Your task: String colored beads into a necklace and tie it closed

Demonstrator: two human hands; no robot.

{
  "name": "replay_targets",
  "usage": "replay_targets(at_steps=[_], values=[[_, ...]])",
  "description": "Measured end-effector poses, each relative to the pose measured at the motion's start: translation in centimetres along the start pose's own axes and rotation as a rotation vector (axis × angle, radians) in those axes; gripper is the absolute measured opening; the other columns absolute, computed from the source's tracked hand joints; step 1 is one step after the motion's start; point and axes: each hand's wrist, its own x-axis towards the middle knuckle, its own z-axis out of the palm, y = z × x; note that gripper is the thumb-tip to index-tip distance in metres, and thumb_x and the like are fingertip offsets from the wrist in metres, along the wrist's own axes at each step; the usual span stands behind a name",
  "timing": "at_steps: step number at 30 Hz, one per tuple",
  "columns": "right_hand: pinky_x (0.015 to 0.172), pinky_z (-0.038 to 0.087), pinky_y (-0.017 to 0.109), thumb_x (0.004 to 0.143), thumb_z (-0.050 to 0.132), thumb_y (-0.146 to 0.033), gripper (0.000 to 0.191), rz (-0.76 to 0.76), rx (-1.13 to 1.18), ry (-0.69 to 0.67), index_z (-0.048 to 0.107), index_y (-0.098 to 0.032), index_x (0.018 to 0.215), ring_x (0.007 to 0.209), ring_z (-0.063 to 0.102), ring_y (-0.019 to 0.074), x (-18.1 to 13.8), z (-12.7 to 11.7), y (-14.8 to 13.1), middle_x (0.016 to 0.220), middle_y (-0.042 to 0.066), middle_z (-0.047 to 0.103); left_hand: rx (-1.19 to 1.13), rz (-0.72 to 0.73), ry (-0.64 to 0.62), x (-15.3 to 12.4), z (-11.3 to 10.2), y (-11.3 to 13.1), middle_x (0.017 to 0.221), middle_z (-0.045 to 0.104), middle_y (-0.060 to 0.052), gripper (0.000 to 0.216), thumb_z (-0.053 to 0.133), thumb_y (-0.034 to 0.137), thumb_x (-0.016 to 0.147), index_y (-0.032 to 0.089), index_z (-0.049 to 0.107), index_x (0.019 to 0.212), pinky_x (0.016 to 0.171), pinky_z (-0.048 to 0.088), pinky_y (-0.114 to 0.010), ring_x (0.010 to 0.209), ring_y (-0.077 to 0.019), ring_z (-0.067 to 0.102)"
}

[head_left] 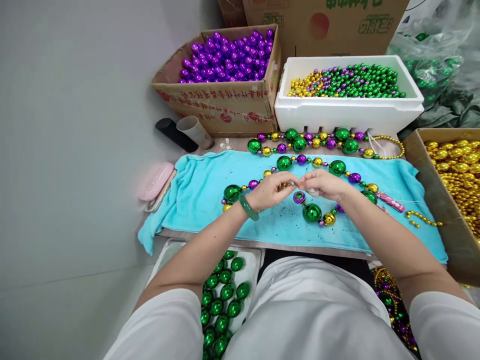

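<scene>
Blue towel (210, 215) spreads before a cardboard box (217, 112) of purple balls (228, 57) as a person's left hand (272, 191) and right hand (324, 184) meet at the fingertips over a string of green, gold and purple beads (312, 213), which loops across the towel. The 2 are partly curled, thumbs near forefingers; whether either grips anything cannot be told.
</scene>
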Motion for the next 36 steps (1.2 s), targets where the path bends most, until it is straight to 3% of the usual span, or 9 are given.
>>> replay_targets(at_steps=[2, 5, 11, 17, 20, 23, 26, 29, 36], values=[[0.039, 0.012, 0.019, 0.062, 0.071, -0.022, 0.016, 0.011, 0.102, -0.022, 0.058, -0.013, 0.066, 0.038, 0.019, 0.0022, 0.2, -0.2, 0.2, 0.04, -0.011, 0.03, 0.143, 0.127, 0.028, -0.2, 0.4, -0.3, 0.096, 0.067, -0.007, 0.022, 0.047, 0.014, 0.088, 0.018, 0.063, 0.102, 0.081, 0.048, -0.029, 0.089, -0.014, 0.061], [0.038, 0.012, 0.017, 0.061, 0.071, -0.02, 0.018, 0.024, 0.204, -0.019, 0.055, -0.014, 0.066, 0.037, 0.018, 0.0014, 0.4, -0.3, 0.4, 0.04, -0.012, 0.029, 0.266, 0.2, 0.061, -0.6, 1.2, -0.8, 0.109, 0.067, -0.01, 0.031, 0.049, 0.017, 0.089, 0.017, 0.057, 0.118, 0.085, 0.049, -0.032, 0.099, -0.0166, 0.061], [0.037, 0.014, 0.017, 0.059, 0.073, -0.02, 0.023, 0.017, 0.225, 0.01, 0.051, -0.014, 0.063, 0.036, 0.019, 0.0009, 0.2, 0.1, 0.1, 0.04, -0.012, 0.029, 0.462, 0.16, 0.313, -0.5, 2.9, -0.7, 0.09, 0.069, -0.007, 0.023, 0.051, 0.025, 0.09, 0.017, 0.066, 0.106, 0.074, 0.05, -0.027, 0.082, -0.0145, 0.062], [0.037, 0.012, 0.019, 0.059, 0.07, -0.023, 0.017, 0.0, 0.047, 0.201, 0.056, -0.014, 0.064, 0.034, 0.025, 0.0023, 0.2, 0.6, 0.1, 0.038, -0.009, 0.038, 0.828, 0.019, 0.163, -0.3, 3.3, 1.9, 0.088, 0.064, -0.008, 0.02, 0.045, 0.021, 0.09, 0.014, 0.064, 0.091, 0.06, 0.045, -0.028, 0.075, -0.0174, 0.06], [0.037, 0.013, 0.02, 0.059, 0.069, -0.025, 0.017, -0.026, -0.037, 0.225, 0.059, -0.013, 0.064, 0.035, 0.027, 0.0033, 0.2, 0.7, 0.0, 0.038, -0.008, 0.039, 0.863, -0.071, 0.103, 0.0, 2.9, 2.7, 0.081, 0.062, -0.007, 0.018, 0.045, 0.019, 0.088, 0.015, 0.062, 0.084, 0.056, 0.041, -0.029, 0.068, -0.0177, 0.057], [0.039, 0.015, 0.021, 0.061, 0.068, -0.026, 0.016, -0.045, -0.12, 0.212, 0.061, -0.013, 0.067, 0.037, 0.025, 0.0035, 0.1, 0.7, -0.1, 0.041, -0.008, 0.039, 0.633, -0.188, 0.069, 0.5, 1.9, 2.8, 0.074, 0.06, -0.005, 0.016, 0.048, 0.019, 0.084, 0.016, 0.062, 0.076, 0.056, 0.039, -0.027, 0.067, -0.0157, 0.055], [0.044, 0.022, 0.022, 0.067, 0.066, -0.027, 0.014, -0.104, -0.287, 0.254, 0.063, -0.013, 0.07, 0.043, 0.031, 0.0048, -0.1, 0.9, -0.3, 0.048, -0.007, 0.046, 0.099, -0.464, 0.013, 1.1, 0.9, 2.3, 0.062, 0.057, -0.001, 0.015, 0.053, 0.023, 0.079, 0.016, 0.062, 0.069, 0.051, 0.036, -0.023, 0.057, -0.0113, 0.051], [0.052, 0.028, 0.023, 0.073, 0.061, -0.027, 0.013, -0.198, -0.585, 0.391, 0.066, -0.015, 0.073, 0.051, 0.04, 0.0081, -0.4, 1.6, -0.5, 0.055, -0.003, 0.053, -0.358, -0.721, 0.027, 1.4, 0.5, 1.6, 0.056, 0.054, 0.001, 0.014, 0.059, 0.026, 0.074, 0.014, 0.063, 0.067, 0.041, 0.027, -0.02, 0.046, -0.0064, 0.043], [0.061, 0.03, 0.029, 0.09, 0.045, -0.029, 0.026, -0.289, -1.2, 0.682, 0.067, -0.016, 0.096, 0.073, 0.058, 0.0203, -2.0, 5.0, 0.2, 0.08, 0.009, 0.069, -0.795, -0.866, 0.183, 1.4, 0.9, 0.9, 0.058, 0.053, 0.0, 0.018, 0.071, 0.026, 0.064, 0.012, 0.061, 0.062, 0.037, 0.018, -0.018, 0.044, -0.0024, 0.039]])
